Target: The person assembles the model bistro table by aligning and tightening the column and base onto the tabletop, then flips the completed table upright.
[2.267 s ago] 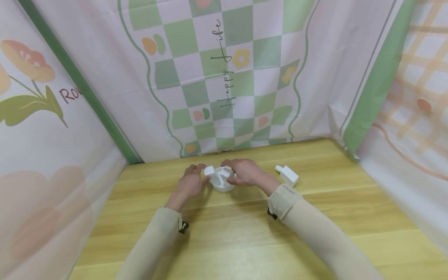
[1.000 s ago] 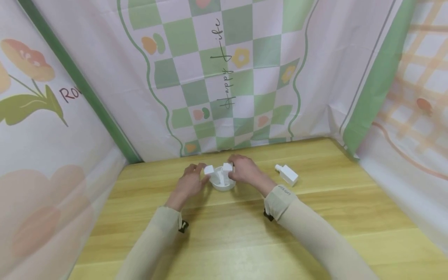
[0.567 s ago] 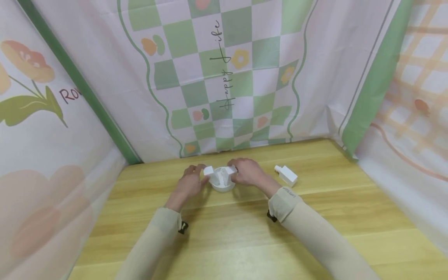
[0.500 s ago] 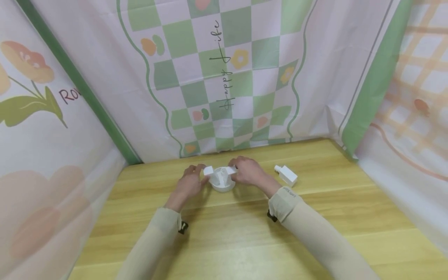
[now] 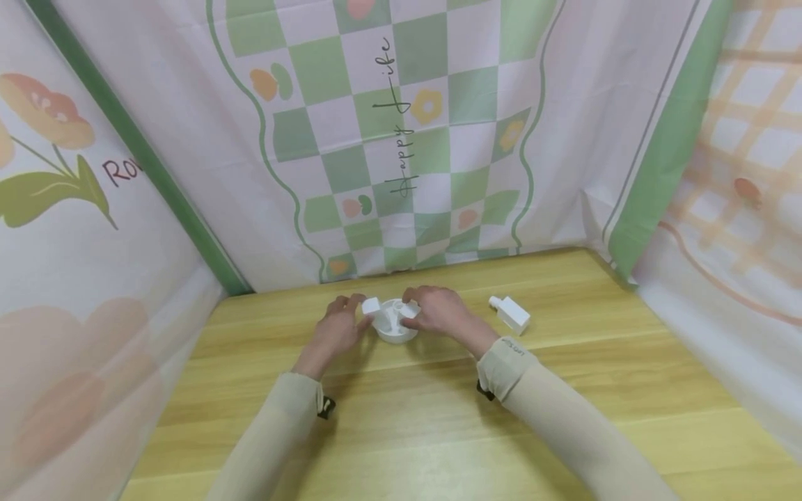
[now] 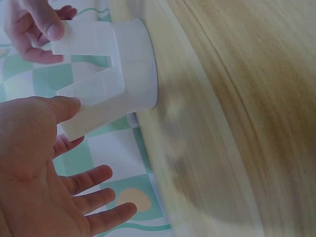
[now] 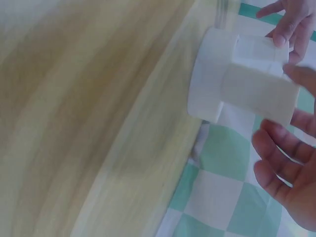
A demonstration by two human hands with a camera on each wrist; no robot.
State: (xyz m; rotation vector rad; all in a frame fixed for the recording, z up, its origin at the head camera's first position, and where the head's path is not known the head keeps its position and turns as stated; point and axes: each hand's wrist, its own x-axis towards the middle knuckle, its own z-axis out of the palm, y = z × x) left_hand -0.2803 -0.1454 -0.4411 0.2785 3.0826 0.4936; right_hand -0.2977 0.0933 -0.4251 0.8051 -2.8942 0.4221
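Two white blocks (image 6: 96,101) rise lengthwise from a bowl (image 6: 139,66), diverging.

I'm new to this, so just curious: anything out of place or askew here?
Two things: a white bottle lies on its side, apart from the round holder; the left white box leans outward over the holder's rim, out of line with the right white box. I see no spill or damage.

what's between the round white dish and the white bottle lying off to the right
In the head view, the right hand lies there, by the dish, then bare table up to the bottle.
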